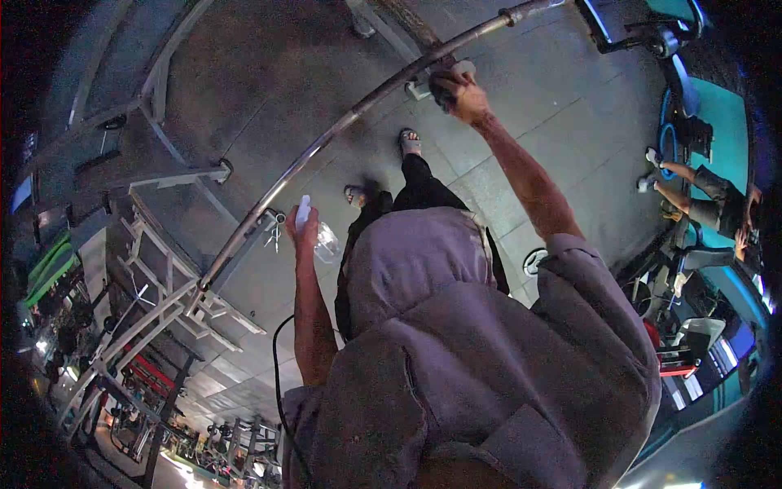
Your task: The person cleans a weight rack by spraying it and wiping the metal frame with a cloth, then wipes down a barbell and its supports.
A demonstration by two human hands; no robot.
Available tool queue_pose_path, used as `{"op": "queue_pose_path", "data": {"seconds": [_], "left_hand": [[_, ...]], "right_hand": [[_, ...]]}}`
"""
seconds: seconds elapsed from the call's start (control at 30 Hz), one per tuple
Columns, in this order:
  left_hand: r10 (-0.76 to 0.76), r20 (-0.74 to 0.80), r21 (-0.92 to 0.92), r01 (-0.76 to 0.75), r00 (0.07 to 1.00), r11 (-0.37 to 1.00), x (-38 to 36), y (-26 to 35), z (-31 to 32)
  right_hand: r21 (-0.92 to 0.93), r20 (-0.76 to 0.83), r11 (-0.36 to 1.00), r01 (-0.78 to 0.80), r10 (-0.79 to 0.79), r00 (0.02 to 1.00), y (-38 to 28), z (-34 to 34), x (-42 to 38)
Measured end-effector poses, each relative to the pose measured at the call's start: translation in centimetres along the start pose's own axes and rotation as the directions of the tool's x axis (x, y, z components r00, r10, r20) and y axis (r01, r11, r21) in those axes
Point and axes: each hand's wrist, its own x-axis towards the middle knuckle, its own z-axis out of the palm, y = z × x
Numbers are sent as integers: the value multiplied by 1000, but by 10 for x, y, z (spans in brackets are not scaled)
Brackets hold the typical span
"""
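My left hand (303, 234) is closed around a spray bottle with a white head (303, 210) and a clear body (327, 244). It is close to a long metal bar (346, 122) that crosses in front of me. My right arm is stretched forward. Its hand (468, 99) is closed on a dark cloth (442, 88), at the frame post (414, 31) just under the bar. The fingers partly hide the cloth, and a small pale round part (463, 68) shows beside them.
Another person (717, 200) is at the right, near a teal panel (725, 130). A metal rack (155, 285) stands at left, with spring clips (275, 232) hanging by the bar. A round plate-like object (534, 262) is on the tiled floor (489, 175) near my right side.
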Motion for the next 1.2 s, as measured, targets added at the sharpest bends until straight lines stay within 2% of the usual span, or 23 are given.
{"op": "queue_pose_path", "data": {"seconds": [0.03, 0.07, 0.13, 0.2, 0.3, 0.33, 0.43, 0.47, 0.57, 0.6, 0.7, 0.77, 0.83, 0.87, 0.97, 1.0, 1.1, 1.2], "left_hand": [[-1, -21, -46, 0, 1000, 999, -1, 3, 0], [-6, -44, -93, 2, 999, 996, -2, 2, 1], [-37, -65, -125, 28, 997, 992, -9, -5, 2], [-53, -42, -92, 49, 998, 995, -5, -7, 2], [-22, -13, -31, 21, 1000, 999, -4, -1, 8], [-37, -20, -32, 36, 999, 999, -5, 4, 10], [-50, -32, -57, 48, 998, 997, -9, 17, 18], [-25, -24, -71, 23, 999, 997, -10, 19, 19], [1, -8, -52, -2, 1000, 999, 4, 21, 26], [-8, -16, -39, 8, 1000, 999, 6, 19, 28], [9, -63, -106, -15, 998, 994, -3, 39, 32], [12, -60, -101, -18, 998, 995, -3, 36, 34], [2, -62, -98, -8, 998, 995, 2, 37, 38], [-20, -74, -98, 12, 997, 995, 0, 37, 40], [-6, -74, -118, -3, 997, 993, 1, 26, 37], [12, -65, -125, -20, 998, 992, 0, 20, 35], [-28, -55, -142, 20, 998, 990, -2, 11, 29], [-34, -132, -86, 23, 991, 996, -6, 6, 23]], "right_hand": [[29, -14, 997, 65, -65, 998, 8, -1, 1], [95, -23, 985, -144, 146, 989, 9, -17, 1], [52, -75, 995, -89, 93, 993, 46, 0, 11], [-197, -7, 980, -7, 6, 1000, 50, 22, 4], [-183, 174, 961, 209, -177, 969, 26, 1, -4], [-90, 84, 974, 207, -200, 976, 26, -17, -4], [139, -46, 976, -171, 179, 983, 15, -37, 0], [-119, -24, 987, -109, 107, 994, 15, -8, -3], [29, 3, 985, 168, -168, 986, 13, -5, -10], [75, -133, 984, 165, -154, 979, 10, -19, -6], [311, -207, 941, -135, 206, 956, 31, 9, 13], [253, -95, 945, -206, 237, 967, -3, -7, 6], [5, 13, 1000, -10, 10, 1000, -13, -17, 3], [72, -117, 992, 103, -94, 989, 13, 0, 7], [121, -160, 992, -35, 55, 986, 43, 7, 23], [124, -103, 980, -152, 165, 981, 10, -20, 14], [-6, 68, 998, 58, -58, 996, -3, -7, -1], [127, 7, 980, -151, 151, 989, 8, -36, 7]]}}
